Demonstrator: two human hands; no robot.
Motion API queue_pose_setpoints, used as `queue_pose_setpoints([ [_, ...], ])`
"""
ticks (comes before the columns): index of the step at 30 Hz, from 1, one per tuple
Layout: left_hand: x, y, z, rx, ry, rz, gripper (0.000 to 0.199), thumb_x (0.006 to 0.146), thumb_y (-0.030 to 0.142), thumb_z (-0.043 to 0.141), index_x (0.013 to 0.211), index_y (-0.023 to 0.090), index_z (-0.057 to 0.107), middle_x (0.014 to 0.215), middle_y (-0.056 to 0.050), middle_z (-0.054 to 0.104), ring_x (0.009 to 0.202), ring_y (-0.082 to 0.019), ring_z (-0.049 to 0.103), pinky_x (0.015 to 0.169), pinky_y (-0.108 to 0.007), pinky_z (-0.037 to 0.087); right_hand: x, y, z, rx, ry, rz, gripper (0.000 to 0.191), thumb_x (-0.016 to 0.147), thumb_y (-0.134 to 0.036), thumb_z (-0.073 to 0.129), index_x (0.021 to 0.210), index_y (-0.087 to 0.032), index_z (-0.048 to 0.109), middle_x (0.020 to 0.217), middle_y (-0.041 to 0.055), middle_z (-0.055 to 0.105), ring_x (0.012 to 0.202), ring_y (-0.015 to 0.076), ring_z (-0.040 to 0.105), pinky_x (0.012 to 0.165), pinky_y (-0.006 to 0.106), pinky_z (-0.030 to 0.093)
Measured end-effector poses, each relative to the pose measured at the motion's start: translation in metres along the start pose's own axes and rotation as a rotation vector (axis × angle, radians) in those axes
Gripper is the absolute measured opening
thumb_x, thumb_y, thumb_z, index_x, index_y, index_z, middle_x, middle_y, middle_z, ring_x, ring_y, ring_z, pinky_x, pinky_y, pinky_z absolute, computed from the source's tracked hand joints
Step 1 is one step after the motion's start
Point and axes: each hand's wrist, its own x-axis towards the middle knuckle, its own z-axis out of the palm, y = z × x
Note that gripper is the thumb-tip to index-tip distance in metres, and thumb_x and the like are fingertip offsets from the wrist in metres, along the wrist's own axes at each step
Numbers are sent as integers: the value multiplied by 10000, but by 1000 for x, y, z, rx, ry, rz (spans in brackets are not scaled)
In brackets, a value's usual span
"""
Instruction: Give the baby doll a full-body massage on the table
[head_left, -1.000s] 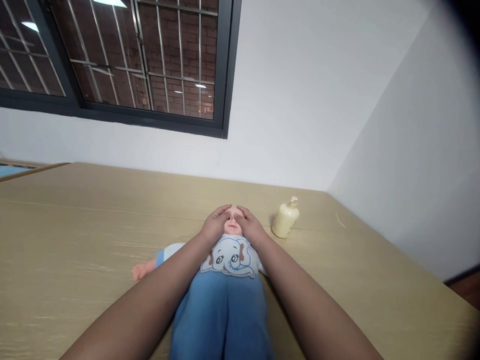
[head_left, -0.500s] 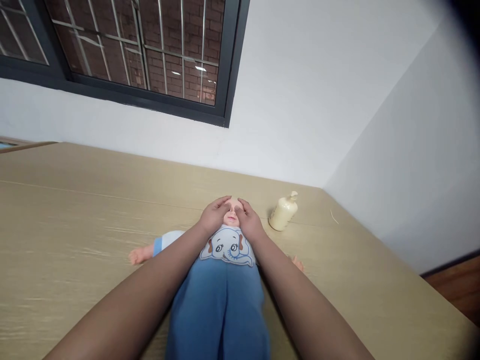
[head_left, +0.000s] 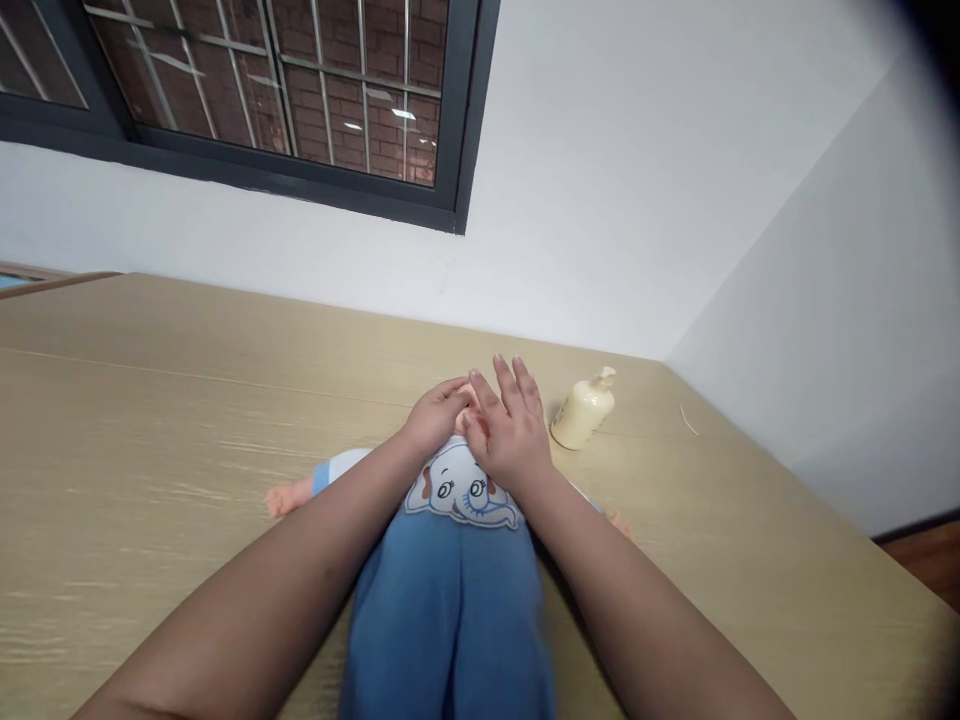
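Note:
A baby doll (head_left: 446, 610) lies on its back on the table, with blue trousers and a white top bearing an elephant picture (head_left: 465, 487). My left hand (head_left: 437, 417) rests against the left side of the doll's head, its fingers curving flat over the cheek and brow. Over the right side of the face, my right hand (head_left: 514, 425) has its fingers spread and raised, with the thumb near the cheek. Whether that thumb touches is unclear. Most of the doll's face is hidden behind my hands. The doll's small hands stick out beyond my forearms on both sides.
A cream pump bottle (head_left: 583, 412) stands on the wooden table (head_left: 165, 420), just right of my right hand. A thin pale strand (head_left: 688, 420) lies farther right. Behind the table rise a white wall (head_left: 600, 200) and a barred window (head_left: 300, 90).
My right hand has lifted from the doll's cheek and spread its fingers. My left hand stays at the head. The view has shifted slightly, and more of the face is covered.

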Motion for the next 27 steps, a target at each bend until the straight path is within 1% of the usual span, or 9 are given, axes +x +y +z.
queue_pose_setpoints([
  [2,0,0,1,-31,-51,-9,333,862,396,652,1098,178,740,1074,-95,773,986,-285,723,916,-413,566,1,-3,-3,30,-41,7,608,925,-285,526,1521,-323,415,1681,23,214,1566,360,69,1243,629,75],
  [4,1,-1,1,-52,-87,-16,316,874,388,636,1094,185,735,1058,-90,774,998,-287,721,921,-413,562,1,-4,-3,30,-57,0,622,928,-273,528,1529,-352,393,1689,-2,189,1567,361,51,1242,634,46],
  [10,4,-5,-1,-80,-97,-30,302,884,376,632,1112,198,719,1037,-85,776,1001,-290,723,926,-423,562,0,-3,-2,-47,-41,-35,676,929,-257,527,1563,-369,319,1690,-7,186,1570,342,54,1239,633,60],
  [16,3,-2,-1,-73,-85,-32,303,873,365,645,1107,192,728,1044,-86,778,1026,-292,714,950,-422,552,0,-3,-2,-77,1,-84,670,934,-229,510,1567,-339,317,1696,25,162,1570,335,59,1242,614,92],
  [21,2,0,0,-73,-92,-30,321,859,386,652,1091,180,730,1037,-97,778,1007,-297,719,941,-429,552,0,-2,-1,-65,-18,-71,710,918,-219,524,1573,-365,293,1697,4,159,1570,339,61,1236,630,100],
  [27,-3,6,2,-71,-88,-30,323,850,398,659,1072,175,734,1035,-104,777,999,-304,721,933,-438,552,0,-1,-1,-26,-15,-75,679,920,-198,502,1562,-334,332,1698,23,152,1570,336,63,1236,626,112],
])
